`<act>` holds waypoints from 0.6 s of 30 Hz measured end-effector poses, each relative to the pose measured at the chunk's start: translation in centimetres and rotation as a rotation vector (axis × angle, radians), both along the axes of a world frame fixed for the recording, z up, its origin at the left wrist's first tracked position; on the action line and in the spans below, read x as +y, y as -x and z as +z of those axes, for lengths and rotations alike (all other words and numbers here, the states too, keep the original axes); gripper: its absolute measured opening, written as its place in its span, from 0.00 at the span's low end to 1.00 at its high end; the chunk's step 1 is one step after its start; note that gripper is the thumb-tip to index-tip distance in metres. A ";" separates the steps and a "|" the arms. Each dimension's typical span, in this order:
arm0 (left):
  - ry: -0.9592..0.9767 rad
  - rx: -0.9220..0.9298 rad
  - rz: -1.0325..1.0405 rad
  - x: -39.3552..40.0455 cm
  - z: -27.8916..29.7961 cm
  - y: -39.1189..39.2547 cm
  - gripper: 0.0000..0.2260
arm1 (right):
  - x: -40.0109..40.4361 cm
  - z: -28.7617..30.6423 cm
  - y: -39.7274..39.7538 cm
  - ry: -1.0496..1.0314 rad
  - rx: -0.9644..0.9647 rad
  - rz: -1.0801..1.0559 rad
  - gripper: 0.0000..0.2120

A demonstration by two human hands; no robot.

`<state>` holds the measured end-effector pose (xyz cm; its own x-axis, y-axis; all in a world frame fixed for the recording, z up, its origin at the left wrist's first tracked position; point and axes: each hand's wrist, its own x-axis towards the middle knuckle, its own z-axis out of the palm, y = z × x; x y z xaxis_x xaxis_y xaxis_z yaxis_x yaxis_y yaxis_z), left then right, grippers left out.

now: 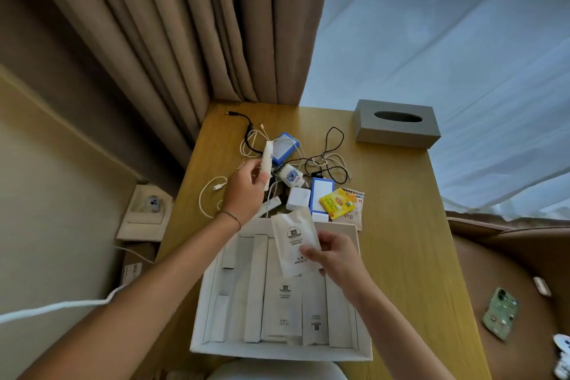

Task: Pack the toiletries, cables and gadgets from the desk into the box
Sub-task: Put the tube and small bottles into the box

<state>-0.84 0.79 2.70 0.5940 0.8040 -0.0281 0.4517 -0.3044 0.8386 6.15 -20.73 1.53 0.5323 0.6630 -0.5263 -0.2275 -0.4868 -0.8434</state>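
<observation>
1. White paper sachet with a printed black logo: we hold it in our right hand, fingers and thumb pinching its lower edge, so it hangs just above the far end of the open white cardboard box.
2. Our left hand is curled round a slim white tube, which stands nearly upright above the tangle of cables, well apart from the box.
3. We see the box at the near edge of the wooden bench; it is split into long narrow compartments, and flat white packets and slim cartons lie in them, one with the same logo as the sachet.
4. Beyond the box we count loose things on the bench: black and white cables looped together, a blue-edged white gadget, a white charger with a blue pattern, a plain white cube adapter, a blue-rimmed white power bank and a yellow tea-bag packet.
5. A grey tissue box stands at the far right corner of the bench.
6. To our right, a green phone lies on a brown seat.
</observation>
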 end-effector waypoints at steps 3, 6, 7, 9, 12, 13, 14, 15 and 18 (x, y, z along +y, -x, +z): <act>0.068 -0.022 0.063 -0.2 0.7 2.8 0.10 | -0.2 -1.0 1.3 0.076 -0.031 -0.028 0.04; 0.168 -0.062 0.111 -0.7 1.0 5.2 0.09 | 0.0 -2.7 2.1 0.216 -0.118 -0.025 0.07; 0.200 -0.085 0.124 -0.9 1.0 5.9 0.08 | 0.1 -3.3 2.4 0.255 -0.138 -0.009 0.07; 0.251 -0.126 0.142 -1.5 1.2 7.1 0.06 | 0.4 -4.5 2.7 0.317 -0.173 0.031 0.06; 0.301 -0.154 0.145 -2.2 1.3 8.7 0.08 | 1.0 -6.0 3.1 0.381 -0.242 0.093 0.06; 0.311 -0.147 0.140 -2.4 1.2 9.2 0.08 | 1.2 -6.4 3.1 0.398 -0.266 0.110 0.06; 0.317 -0.135 0.132 -2.5 1.2 9.6 0.09 | 1.5 -6.8 3.2 0.417 -0.292 0.125 0.06; 0.321 -0.122 0.120 -2.6 1.1 10.0 0.09 | 1.7 -7.2 3.3 0.434 -0.315 0.132 0.07; 0.332 -0.102 0.097 -3.0 1.1 10.7 0.08 | 2.2 -8.2 3.6 0.454 -0.319 0.107 0.07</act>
<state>-11.56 -2.22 3.81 0.5289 0.8135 -0.2418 0.3738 0.0326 0.9270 2.52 -18.49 -6.63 0.6537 0.4668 -0.5957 0.0750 -0.8232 -0.5628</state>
